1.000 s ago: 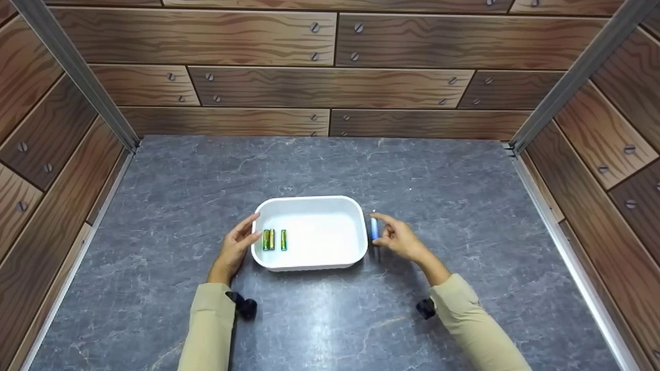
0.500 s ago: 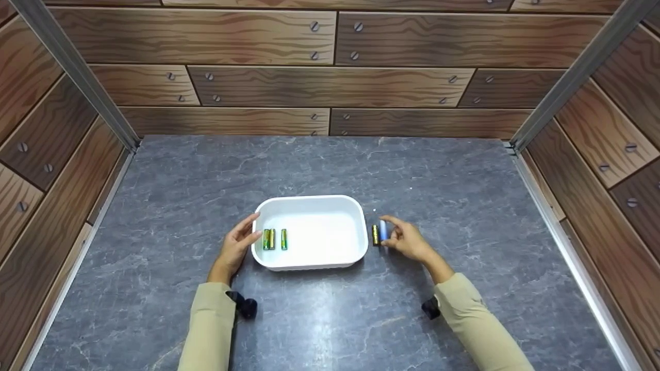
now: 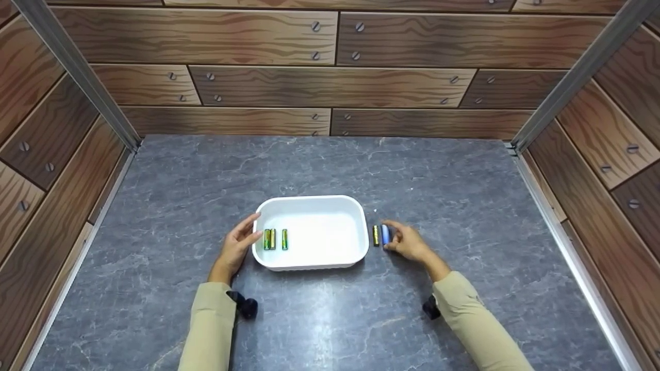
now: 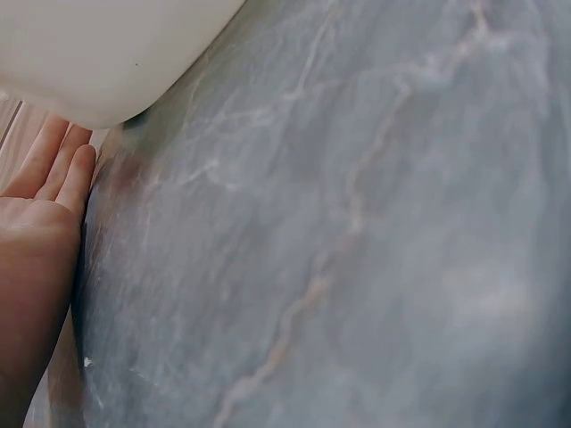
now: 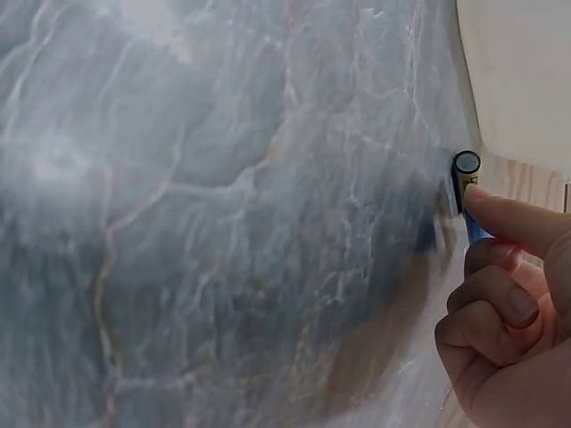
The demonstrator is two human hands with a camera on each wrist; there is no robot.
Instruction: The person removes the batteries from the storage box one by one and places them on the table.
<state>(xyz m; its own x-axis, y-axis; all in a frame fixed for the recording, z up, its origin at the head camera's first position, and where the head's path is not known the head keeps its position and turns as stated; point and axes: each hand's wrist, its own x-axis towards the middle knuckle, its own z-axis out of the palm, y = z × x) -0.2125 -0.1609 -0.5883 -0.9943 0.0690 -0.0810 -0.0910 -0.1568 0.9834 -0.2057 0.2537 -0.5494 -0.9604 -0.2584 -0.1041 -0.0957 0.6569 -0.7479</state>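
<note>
A white plastic tub (image 3: 325,232) stands on the grey marbled table, with several green-and-gold batteries (image 3: 284,239) lying in its left part. My left hand (image 3: 238,246) rests against the tub's left end, thumb at the rim. In the left wrist view its fingers (image 4: 55,165) lie straight along the outside wall. On the right, my right hand (image 3: 408,242) pinches a blue battery (image 3: 385,234) by its two ends between thumb and index finger, low at the table. Beside it, between tub and hand, lies a black-and-gold battery (image 3: 376,235). The right wrist view shows the other fingers curled.
Wood-patterned panels (image 3: 330,87) enclose the table at the back and both sides, with metal posts in the corners. A small dark wrist camera (image 3: 248,308) hangs from the left sleeve, and another (image 3: 431,308) from the right one.
My right hand has drawn the blue battery to the right, away from the tub, and lowered it slightly toward me. The black-and-gold battery has come into sight. The left hand stays put.
</note>
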